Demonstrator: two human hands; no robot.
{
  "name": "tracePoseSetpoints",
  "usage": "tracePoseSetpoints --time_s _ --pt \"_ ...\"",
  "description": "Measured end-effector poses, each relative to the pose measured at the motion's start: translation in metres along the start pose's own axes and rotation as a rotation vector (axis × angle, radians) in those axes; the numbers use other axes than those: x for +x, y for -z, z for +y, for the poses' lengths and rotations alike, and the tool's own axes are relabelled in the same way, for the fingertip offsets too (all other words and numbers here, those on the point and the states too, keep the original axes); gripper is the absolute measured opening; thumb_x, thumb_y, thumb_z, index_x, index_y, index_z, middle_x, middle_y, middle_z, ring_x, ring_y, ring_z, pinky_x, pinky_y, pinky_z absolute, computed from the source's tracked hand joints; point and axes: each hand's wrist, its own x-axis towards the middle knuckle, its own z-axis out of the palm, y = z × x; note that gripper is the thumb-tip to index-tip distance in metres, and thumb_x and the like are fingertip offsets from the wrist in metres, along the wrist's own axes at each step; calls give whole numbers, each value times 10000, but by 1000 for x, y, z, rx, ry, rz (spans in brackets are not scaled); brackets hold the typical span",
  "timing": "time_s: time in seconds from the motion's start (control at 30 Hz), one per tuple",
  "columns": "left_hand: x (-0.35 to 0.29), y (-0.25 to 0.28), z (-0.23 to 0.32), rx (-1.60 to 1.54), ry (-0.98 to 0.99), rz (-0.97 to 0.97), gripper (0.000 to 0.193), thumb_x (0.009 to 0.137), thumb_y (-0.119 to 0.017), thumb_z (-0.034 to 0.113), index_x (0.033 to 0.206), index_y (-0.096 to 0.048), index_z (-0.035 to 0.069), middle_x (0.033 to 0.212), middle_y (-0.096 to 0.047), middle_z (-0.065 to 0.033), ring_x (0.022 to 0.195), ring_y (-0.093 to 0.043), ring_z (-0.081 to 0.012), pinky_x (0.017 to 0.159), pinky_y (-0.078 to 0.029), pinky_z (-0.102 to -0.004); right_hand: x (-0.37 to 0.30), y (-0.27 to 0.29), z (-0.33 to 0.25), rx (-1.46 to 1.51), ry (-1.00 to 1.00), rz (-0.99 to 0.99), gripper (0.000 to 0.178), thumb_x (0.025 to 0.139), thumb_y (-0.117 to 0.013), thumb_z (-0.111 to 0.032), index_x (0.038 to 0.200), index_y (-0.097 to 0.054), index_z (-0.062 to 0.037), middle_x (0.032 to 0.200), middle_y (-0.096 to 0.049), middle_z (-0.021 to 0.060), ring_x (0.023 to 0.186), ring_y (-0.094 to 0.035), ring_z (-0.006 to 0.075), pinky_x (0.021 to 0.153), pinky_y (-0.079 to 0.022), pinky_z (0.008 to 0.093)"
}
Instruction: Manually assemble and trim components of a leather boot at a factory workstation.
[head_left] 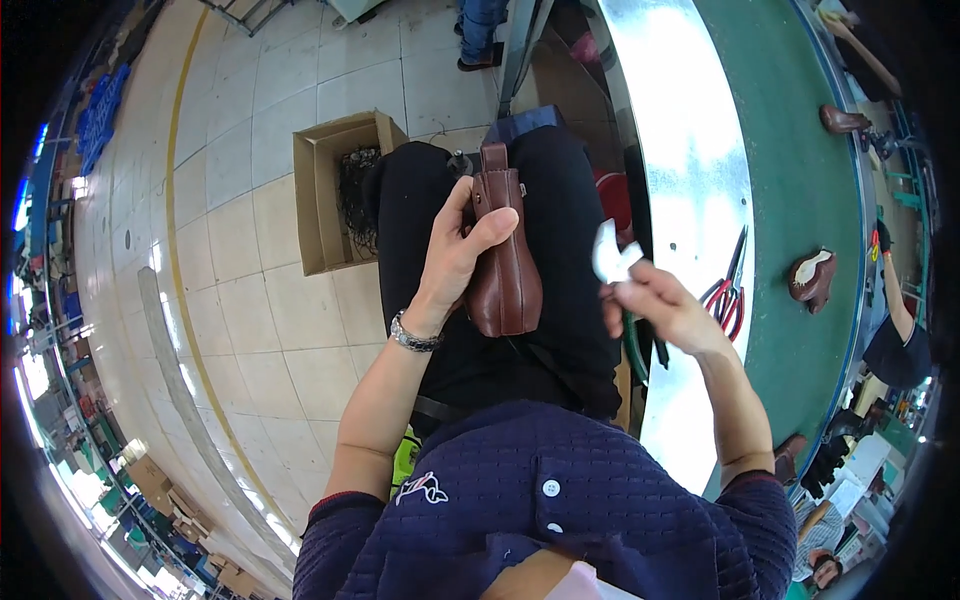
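Observation:
Above my lap my left hand [457, 255] is wrapped round a brown leather shoe upper [508, 290], its thumb lying across the front. The rounded, wider end of the upper points toward me, and a narrow leather tab stands at its far end. A seam runs down the middle. Off to the right, over the edge of the metal bench [690, 150], my right hand [655, 305] pinches a small white piece [612, 256], perhaps paper or cloth. That hand is slightly blurred and apart from the upper.
Red-handled scissors [735, 285] and other tools lie on the bench beside my right hand. Beyond runs a green conveyor belt [770, 200] bearing a brown shoe upper [812, 278]. A cardboard box [312, 200] of dark strands stands left of my legs. Other people are around.

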Motion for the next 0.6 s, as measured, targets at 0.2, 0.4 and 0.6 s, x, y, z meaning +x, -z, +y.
tracePoseSetpoints --time_s 0.2,0.4,0.6 --pt "-4 -4 -4 -4 -9 -12 398 844 -741 330 1056 -538 63 924 -544 7 818 -511 -58 750 -442 -220 22 -32 -15 -83 -151 -180 440 1018 -477 -385 811 -613 -20 571 -529 -4 501 -510 88 521 -404 246" --pt "-8 -4 -7 71 -12 35 407 839 -729 349 1058 -557 53 926 -521 -6 820 -505 -77 745 -441 -234 31 -36 -37 -391 -205 -369 567 1012 -446 -453 654 -574 -33 509 -526 40 484 -551 144 489 -416 304" --pt "-7 -1 -14 193 -9 68 480 825 -725 399 1102 -570 38 988 -485 -38 866 -500 -111 772 -443 -263 38 -36 -70 -867 -142 -404 601 1018 -426 -415 675 -621 38 556 -583 181 517 -603 337 529 -472 426"
